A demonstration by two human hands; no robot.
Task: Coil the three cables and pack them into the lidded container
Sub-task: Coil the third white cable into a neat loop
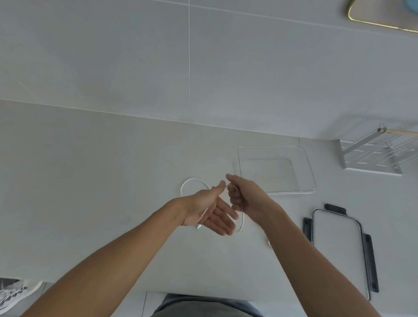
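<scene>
No readable text; shoe bears blurred script, possibly lettering.

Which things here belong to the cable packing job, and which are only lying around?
Belong to the job:
- white cable, held by left hand and right hand
- clear container, open
- lid with dark clips, lying beside it

Just lying about:
- wire rack
- gold-rimmed tray
- shoe on the floor
</scene>
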